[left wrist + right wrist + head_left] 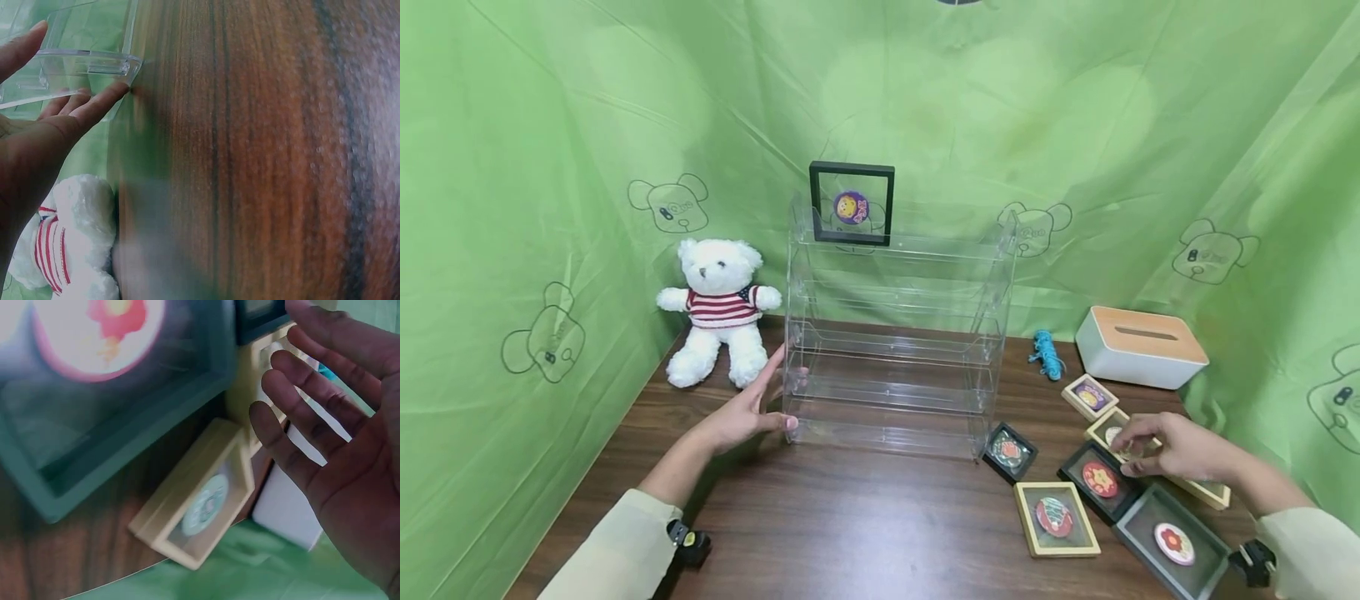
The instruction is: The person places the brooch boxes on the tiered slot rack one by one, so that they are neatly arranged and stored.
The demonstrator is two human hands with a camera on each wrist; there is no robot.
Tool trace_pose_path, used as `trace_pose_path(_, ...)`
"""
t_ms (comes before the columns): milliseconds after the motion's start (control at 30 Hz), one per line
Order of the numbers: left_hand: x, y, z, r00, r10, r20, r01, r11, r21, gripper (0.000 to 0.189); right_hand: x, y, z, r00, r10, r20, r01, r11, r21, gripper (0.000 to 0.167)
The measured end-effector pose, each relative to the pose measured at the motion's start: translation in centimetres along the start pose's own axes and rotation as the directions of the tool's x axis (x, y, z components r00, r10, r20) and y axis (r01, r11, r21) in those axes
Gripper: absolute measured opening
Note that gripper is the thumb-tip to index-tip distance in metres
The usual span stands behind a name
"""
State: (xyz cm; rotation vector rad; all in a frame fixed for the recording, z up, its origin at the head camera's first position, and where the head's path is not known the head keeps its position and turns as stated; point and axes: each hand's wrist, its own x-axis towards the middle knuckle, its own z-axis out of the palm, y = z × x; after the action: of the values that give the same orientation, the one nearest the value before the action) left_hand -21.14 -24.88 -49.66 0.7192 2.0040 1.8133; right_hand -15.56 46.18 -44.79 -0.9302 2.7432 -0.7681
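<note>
A clear acrylic tiered rack (891,343) stands on the wooden table. My left hand (737,421) is at its left side, with fingers extended along the side and the thumb at the front edge. In the left wrist view straight fingers (103,103) reach the rack's lower corner (128,62). A black display frame (852,242) with a purple badge stands on the top tier. My right hand (1187,450) hovers over a light wooden frame (1097,429), fingers loosely bent, beside a black frame (1071,475) with a red badge. The right wrist view shows nothing between its fingers.
More badge frames lie around the right hand: a large dark one (1138,533), a light one (1028,533), a small black one (1009,452). Behind them are blue cord (1045,356) and a tissue box (1138,346). A white teddy bear (721,308) sits left of the rack.
</note>
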Motion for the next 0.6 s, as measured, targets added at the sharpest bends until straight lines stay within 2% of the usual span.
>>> trace_pose_path(133,-0.1,0.0,0.0,1.000,-0.012,-0.005,0.012,1.000,0.003,0.130,-1.7,1.0,0.9,0.999,-0.050,-0.010,0.050,0.998,0.031,0.027)
trace_pose_path(267,-0.1,-0.1,0.0,1.000,-0.014,-0.008,0.014,1.000,0.012,0.130,-2.9,1.5,1.6,0.996,-0.058,-0.072,0.058,0.998,0.001,0.033)
trace_pose_path(367,-0.1,-0.1,0.1,1.000,-0.012,-0.007,0.013,1.000,0.014,0.130,-3.3,1.6,1.9,0.993,-0.056,-0.104,0.056,0.998,-0.011,0.037)
trace_pose_path(600,-0.1,0.0,0.0,1.000,-0.011,-0.008,0.011,1.000,0.016,0.129,-3.7,1.8,2.0,0.988,-0.108,-0.115,0.110,0.994,0.011,0.040)
